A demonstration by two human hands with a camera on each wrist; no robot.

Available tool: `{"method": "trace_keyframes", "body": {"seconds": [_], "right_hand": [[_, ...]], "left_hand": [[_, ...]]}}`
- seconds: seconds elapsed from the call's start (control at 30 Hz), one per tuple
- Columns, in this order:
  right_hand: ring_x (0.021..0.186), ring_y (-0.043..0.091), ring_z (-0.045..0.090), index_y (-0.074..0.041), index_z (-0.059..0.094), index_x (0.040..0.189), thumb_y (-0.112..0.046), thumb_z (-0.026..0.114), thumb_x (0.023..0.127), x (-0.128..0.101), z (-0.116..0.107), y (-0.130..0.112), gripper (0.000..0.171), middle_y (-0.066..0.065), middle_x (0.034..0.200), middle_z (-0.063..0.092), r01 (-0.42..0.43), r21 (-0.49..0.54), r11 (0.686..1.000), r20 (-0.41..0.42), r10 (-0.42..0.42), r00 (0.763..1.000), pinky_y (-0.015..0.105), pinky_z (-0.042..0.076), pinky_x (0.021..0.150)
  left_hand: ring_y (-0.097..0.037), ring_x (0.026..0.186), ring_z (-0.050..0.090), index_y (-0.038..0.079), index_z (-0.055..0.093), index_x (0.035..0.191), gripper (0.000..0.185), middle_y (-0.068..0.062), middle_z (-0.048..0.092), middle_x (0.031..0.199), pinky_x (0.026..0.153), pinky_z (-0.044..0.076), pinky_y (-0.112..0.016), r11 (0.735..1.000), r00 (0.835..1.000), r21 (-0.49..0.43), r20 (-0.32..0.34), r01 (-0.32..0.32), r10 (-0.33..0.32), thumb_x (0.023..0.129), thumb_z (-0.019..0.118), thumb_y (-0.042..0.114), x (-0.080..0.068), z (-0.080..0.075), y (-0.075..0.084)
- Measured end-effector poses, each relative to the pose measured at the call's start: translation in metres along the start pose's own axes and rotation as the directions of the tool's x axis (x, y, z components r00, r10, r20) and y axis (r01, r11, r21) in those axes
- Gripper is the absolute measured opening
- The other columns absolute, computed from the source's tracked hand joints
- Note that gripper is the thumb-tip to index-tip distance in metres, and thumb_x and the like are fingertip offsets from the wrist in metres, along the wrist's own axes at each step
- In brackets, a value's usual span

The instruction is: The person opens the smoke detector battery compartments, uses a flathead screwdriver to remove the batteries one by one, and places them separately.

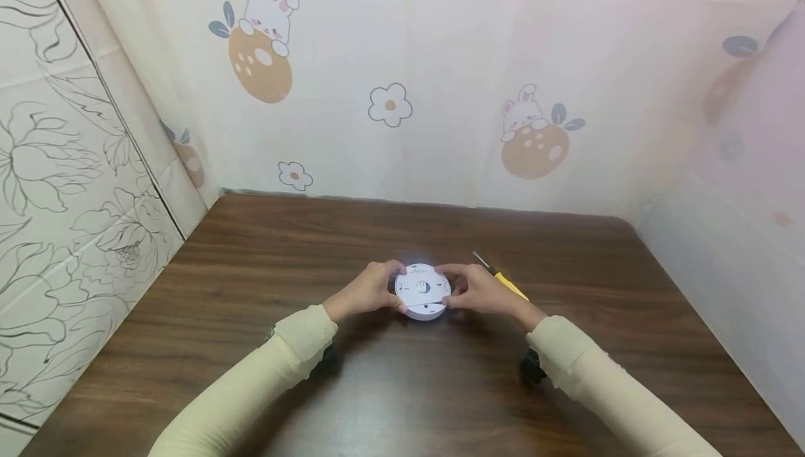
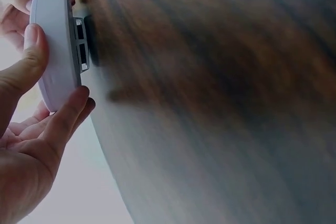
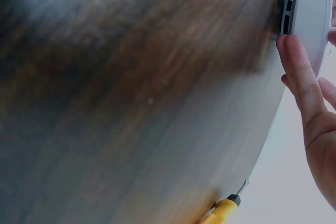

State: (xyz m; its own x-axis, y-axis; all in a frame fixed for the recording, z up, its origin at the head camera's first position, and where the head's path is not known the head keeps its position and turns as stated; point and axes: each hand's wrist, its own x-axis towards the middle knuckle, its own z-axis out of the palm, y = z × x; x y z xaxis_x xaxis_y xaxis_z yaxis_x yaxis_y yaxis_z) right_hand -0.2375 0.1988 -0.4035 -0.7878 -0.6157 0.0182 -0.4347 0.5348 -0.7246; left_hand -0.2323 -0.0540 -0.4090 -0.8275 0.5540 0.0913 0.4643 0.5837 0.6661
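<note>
A round white disc-shaped device (image 1: 423,291) with dark markings on its top sits on the brown wooden table (image 1: 251,345). My left hand (image 1: 367,291) grips its left rim, and in the left wrist view the thumb and fingers (image 2: 63,119) curl round the device (image 2: 55,51). My right hand (image 1: 481,291) grips the right rim; in the right wrist view its fingers (image 3: 299,72) lie along the edge of the device (image 3: 310,14). A yellow-handled screwdriver (image 1: 503,279) lies on the table just behind my right hand, its handle (image 3: 220,212) showing in the right wrist view.
Patterned walls with rabbits and flowers (image 1: 390,104) close the table in at the back and on both sides. Bare wood stretches to the left, right and front of the device.
</note>
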Motion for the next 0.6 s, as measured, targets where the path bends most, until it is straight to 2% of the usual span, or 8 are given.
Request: {"method": "trace_keyframes", "body": {"seconds": [0.13, 0.33, 0.6], "right_hand": [[0.073, 0.015, 0.061, 0.004, 0.051, 0.132, -0.01, 0.073, 0.081, 0.0, 0.0008, 0.001, 0.057, 0.012, 0.108, 0.063, -0.002, 0.019, 1.0, -0.003, 0.002, 1.0, 0.027, 0.056, 0.064], [0.072, 0.014, 0.061, 0.001, 0.05, 0.132, -0.011, 0.073, 0.082, -0.0015, 0.0006, -0.0002, 0.057, 0.011, 0.108, 0.062, -0.022, 0.023, 0.999, 0.002, 0.022, 1.0, 0.027, 0.056, 0.063], [0.077, 0.014, 0.06, 0.001, 0.05, 0.131, -0.015, 0.074, 0.083, -0.0023, -0.0048, -0.0026, 0.056, 0.011, 0.11, 0.061, 0.006, -0.018, 1.0, 0.041, -0.005, 0.999, 0.027, 0.055, 0.068]], "left_hand": [[-0.022, 0.099, 0.056, -0.004, 0.055, 0.119, 0.063, -0.017, 0.061, 0.118, 0.095, 0.048, -0.038, 1.0, 1.0, -0.006, -0.003, 0.005, -0.005, 0.069, 0.087, 0.017, -0.0013, 0.0, -0.0001], [-0.026, 0.111, 0.056, -0.003, 0.054, 0.12, 0.063, -0.018, 0.059, 0.122, 0.099, 0.046, -0.041, 0.999, 1.0, -0.046, 0.002, 0.007, -0.007, 0.07, 0.086, 0.018, -0.003, -0.0012, 0.0001], [-0.025, 0.114, 0.056, -0.006, 0.048, 0.133, 0.079, -0.019, 0.055, 0.13, 0.1, 0.045, -0.04, 0.996, 1.0, -0.085, 0.011, -0.022, 0.023, 0.069, 0.086, 0.017, -0.0027, -0.0004, -0.0012]]}}
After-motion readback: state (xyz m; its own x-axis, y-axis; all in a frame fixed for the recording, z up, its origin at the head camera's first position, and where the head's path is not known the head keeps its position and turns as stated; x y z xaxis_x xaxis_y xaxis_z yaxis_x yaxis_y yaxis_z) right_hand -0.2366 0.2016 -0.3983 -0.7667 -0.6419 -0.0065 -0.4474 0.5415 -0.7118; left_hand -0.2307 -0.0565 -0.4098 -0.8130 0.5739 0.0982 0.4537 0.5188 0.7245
